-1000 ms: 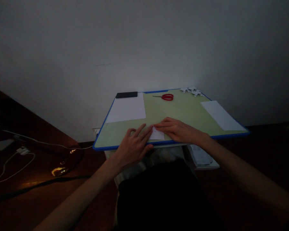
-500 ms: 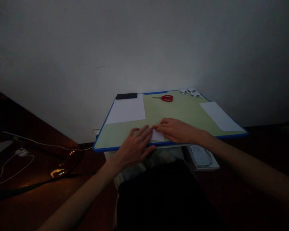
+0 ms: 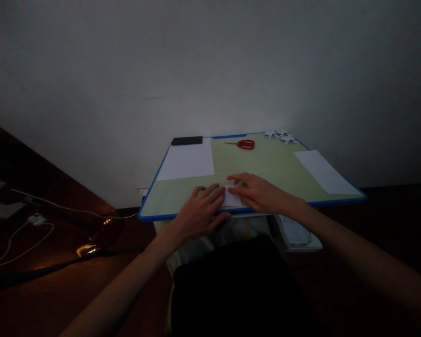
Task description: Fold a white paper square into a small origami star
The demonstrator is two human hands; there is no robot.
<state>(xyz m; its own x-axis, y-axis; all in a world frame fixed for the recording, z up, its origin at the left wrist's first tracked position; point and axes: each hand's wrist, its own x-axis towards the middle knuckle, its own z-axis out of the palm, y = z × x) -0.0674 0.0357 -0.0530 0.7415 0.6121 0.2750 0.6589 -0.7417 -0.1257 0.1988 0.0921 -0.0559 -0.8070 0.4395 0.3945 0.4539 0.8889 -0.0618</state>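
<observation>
A small piece of white paper [image 3: 232, 197] lies at the front edge of the pale green board [image 3: 266, 161]. My left hand [image 3: 200, 211] rests flat over the paper's left side, its fingers stretched forward and the thumb held apart near the board's edge. From the right, my right hand [image 3: 257, 192] reaches over the paper's right side. Its index finger and thumb are apart, with the thumb tip touching or just above the paper. Part of the paper is hidden under both hands.
Red-handled scissors [image 3: 245, 144] lie at the back. A large white sheet [image 3: 187, 161] with a black flat object [image 3: 187, 141] on it is at left. Several folded white paper pieces [image 3: 281, 135] sit back right, and a white paper strip [image 3: 326, 173] lies right.
My right fingertips, earlier pressed together at the paper's far edge beside the left fingers, have spread and moved slightly right, baring more paper. My left hand stays on the paper. The view shifted slightly.
</observation>
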